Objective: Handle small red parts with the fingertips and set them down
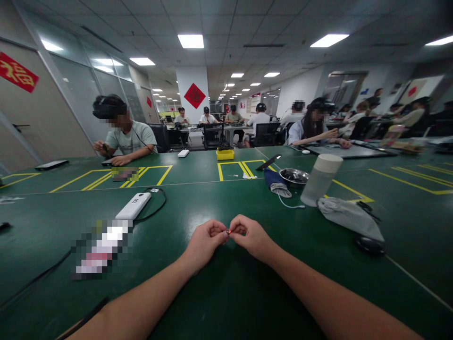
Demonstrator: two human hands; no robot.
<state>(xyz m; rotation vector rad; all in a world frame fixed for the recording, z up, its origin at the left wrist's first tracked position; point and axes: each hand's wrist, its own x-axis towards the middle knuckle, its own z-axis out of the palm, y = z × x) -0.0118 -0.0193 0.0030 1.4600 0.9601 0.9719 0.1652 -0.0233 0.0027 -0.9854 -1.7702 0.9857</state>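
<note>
Both of my hands meet over the green table (170,288) in the middle of the view. My left hand (207,240) is closed, thumb and forefinger pinched at the fingertips. Opposite it, my right hand (249,236) pinches in the same way. Between the two sets of fingertips is a tiny dark and orange-red piece (228,232). Fingers cover most of it, so its kind cannot be made out. Both forearms reach in from the bottom edge.
On the left lies a white power bank (133,206) with a black cable. To the right are a steel bowl (293,176), a frosted bottle (321,180), a grey pouch (348,218) and a black mouse (370,245). A yellow box (225,154) stands far back; people sit across the table.
</note>
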